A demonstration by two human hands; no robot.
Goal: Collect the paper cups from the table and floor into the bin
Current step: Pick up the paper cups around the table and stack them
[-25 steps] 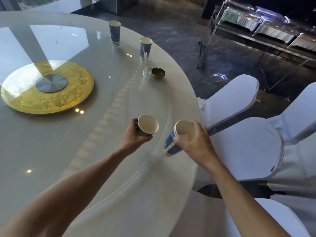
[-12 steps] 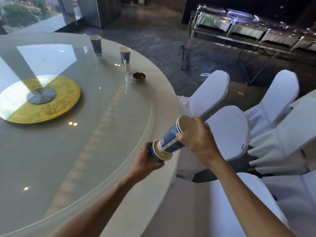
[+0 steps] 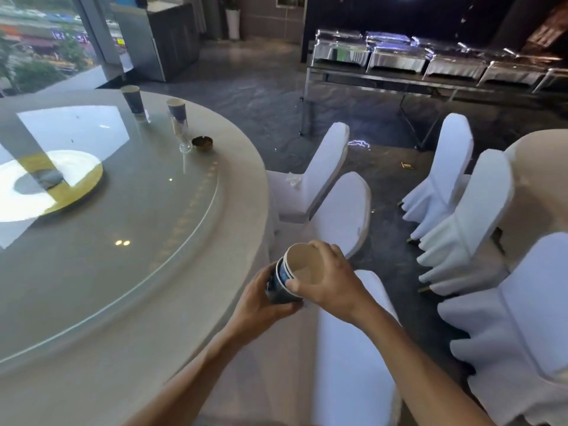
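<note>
Nested cups held off the table's right edge

Your left hand (image 3: 261,299) wraps the outer cup (image 3: 278,289); your right hand (image 3: 329,278) pinches the inner cup (image 3: 304,267) seated inside it. Two cups (image 3: 132,99) stand near the tabletop's far edge.

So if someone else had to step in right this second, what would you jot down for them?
Left hand: wrapped around the outer cup of the nested cups.
Right hand: gripping the inner cup's rim.
Done: two cups stacked, held off the edge of the round table.
Left: two more paper cups stand at the table's far side, far cup and near cup, beside a small glass vase and an ashtray. No bin in view.
</note>
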